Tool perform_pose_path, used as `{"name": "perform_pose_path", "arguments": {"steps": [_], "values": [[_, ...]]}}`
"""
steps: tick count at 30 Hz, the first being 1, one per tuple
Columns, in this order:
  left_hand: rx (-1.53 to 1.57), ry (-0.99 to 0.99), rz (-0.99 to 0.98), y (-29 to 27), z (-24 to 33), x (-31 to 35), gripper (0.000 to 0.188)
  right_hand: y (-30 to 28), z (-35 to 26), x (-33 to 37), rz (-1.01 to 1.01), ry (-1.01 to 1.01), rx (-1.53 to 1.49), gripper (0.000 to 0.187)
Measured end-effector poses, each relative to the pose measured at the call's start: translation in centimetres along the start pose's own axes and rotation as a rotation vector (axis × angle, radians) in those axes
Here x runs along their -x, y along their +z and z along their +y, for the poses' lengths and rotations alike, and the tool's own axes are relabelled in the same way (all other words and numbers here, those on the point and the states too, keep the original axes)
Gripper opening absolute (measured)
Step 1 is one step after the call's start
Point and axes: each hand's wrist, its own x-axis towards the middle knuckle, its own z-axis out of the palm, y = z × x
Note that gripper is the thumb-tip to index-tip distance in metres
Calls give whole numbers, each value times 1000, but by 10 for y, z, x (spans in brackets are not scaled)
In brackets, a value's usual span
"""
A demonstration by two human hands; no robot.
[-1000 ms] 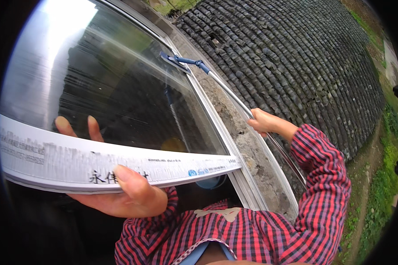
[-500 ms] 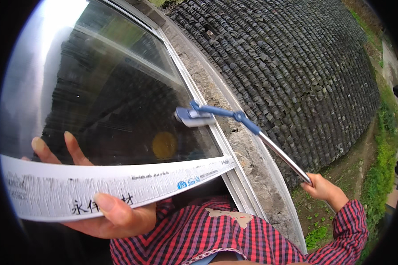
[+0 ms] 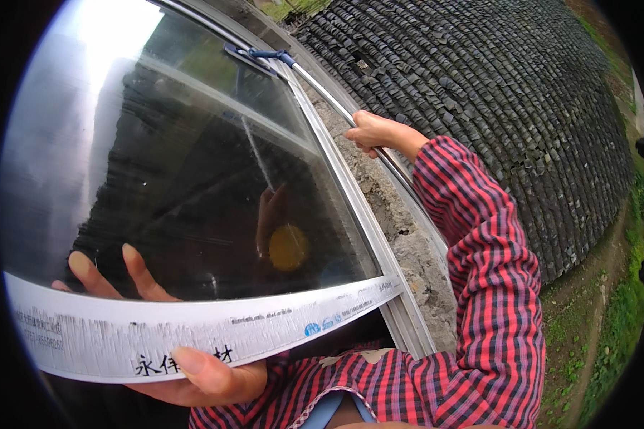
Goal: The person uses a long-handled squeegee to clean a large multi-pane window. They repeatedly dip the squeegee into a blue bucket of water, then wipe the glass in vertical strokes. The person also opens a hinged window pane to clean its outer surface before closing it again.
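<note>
My right hand (image 3: 381,134) is closed round the metal pole of a long-handled window wiper (image 3: 320,89), its arm stretched forward over the sill. The wiper's blue head (image 3: 256,60) lies against the far right part of the window glass (image 3: 186,171), by the side frame. Nearer to me, my left hand (image 3: 215,379) grips the white window frame (image 3: 265,318), which carries worn printed film. Its thumb presses on the near face while fingertips show beyond the frame's far edge, in front of the dark glass. The palm is partly hidden by the frame.
Right of the window runs a rough concrete ledge (image 3: 401,229) beside the metal side track (image 3: 343,186). Below and beyond it spreads a grey tiled roof (image 3: 465,93), with grass and soil (image 3: 572,357) at the lower right. The glass reflects sky, hillside and an arm.
My right hand and the wiper have moved forward and left, carrying the head up the glass to its far right part. My left hand keeps its grip; the view has shifted slightly.
</note>
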Motion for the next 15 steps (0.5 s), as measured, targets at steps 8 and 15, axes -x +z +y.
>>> {"name": "perform_pose_path", "arguments": {"steps": [8,15], "values": [[285,-9,127,10,1,8,91,20,42,301,-114,14,-85,20],[435,-30,205,14,1,11,92,47,50,448,1,466,21,18]]}}
